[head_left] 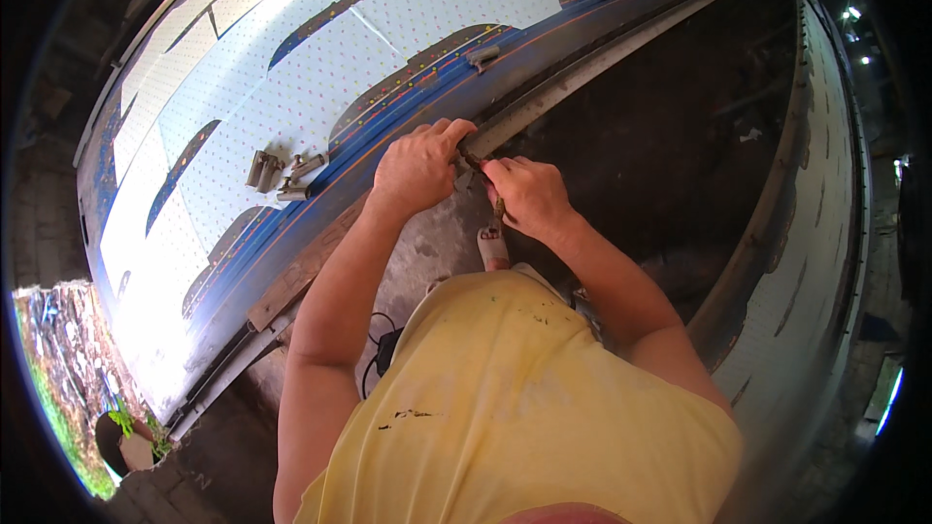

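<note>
My left hand (422, 167) is at the edge of a long table, fingers bent down against a pale metal rail (544, 102). Close on its right, my right hand (532, 196) is closed, thumb and fingers curled together. A small, dark, worn metal piece (472, 157) shows between the two hands, its kind too small to make out. Below the right fingers hangs a thin brownish piece (499, 209). The fingers cover most of what each hand grips.
White dotted sheeting (291, 102) with dark oval gaps covers the table. Several short metal cylinders with side stubs (277, 173) lie on it at left; another cylinder (482, 57) is farther along its blue edge (408, 102). A second long table (811, 233) stands across the aisle at right.
</note>
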A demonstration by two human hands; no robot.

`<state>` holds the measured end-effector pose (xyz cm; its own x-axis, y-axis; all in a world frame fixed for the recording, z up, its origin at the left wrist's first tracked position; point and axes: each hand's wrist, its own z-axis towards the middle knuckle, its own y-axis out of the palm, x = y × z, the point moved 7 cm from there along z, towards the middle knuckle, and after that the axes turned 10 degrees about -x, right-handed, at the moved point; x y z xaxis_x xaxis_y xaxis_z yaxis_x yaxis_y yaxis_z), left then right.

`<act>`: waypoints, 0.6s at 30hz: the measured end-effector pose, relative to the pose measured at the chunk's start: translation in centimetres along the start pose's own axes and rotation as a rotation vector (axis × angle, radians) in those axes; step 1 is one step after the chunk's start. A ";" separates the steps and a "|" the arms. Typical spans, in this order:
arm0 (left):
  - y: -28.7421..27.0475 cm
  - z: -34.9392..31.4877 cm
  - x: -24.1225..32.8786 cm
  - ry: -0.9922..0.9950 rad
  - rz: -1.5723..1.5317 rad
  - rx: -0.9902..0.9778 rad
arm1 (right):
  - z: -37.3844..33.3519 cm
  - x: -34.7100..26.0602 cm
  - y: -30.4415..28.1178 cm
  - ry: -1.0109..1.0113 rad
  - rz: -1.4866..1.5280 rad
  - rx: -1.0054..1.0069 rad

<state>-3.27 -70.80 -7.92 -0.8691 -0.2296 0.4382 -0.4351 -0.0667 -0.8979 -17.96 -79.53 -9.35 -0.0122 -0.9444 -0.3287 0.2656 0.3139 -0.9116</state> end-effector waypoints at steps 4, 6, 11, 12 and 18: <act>-0.2 0.1 0.2 0.003 -0.011 0.013 | 0.6 0.0 -0.2 -0.073 -0.076 0.041; -0.3 0.1 0.2 0.008 -0.032 0.022 | 0.9 0.2 0.1 -0.083 -0.048 0.054; -0.3 0.5 0.0 0.001 -0.079 -0.002 | 0.7 1.2 0.7 -0.039 0.122 0.120; -0.3 0.6 0.0 0.003 -0.087 -0.002 | 0.6 1.3 0.9 -0.024 0.157 0.130; -0.7 0.9 0.3 0.011 -0.112 -0.006 | -0.9 2.5 3.4 0.240 0.564 0.181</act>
<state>-2.99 -71.68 -7.20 -0.8174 -0.2102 0.5364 -0.5311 -0.0859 -0.8430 -17.93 -80.73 -13.43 -0.0332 -0.5836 -0.8113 0.4522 0.7151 -0.5330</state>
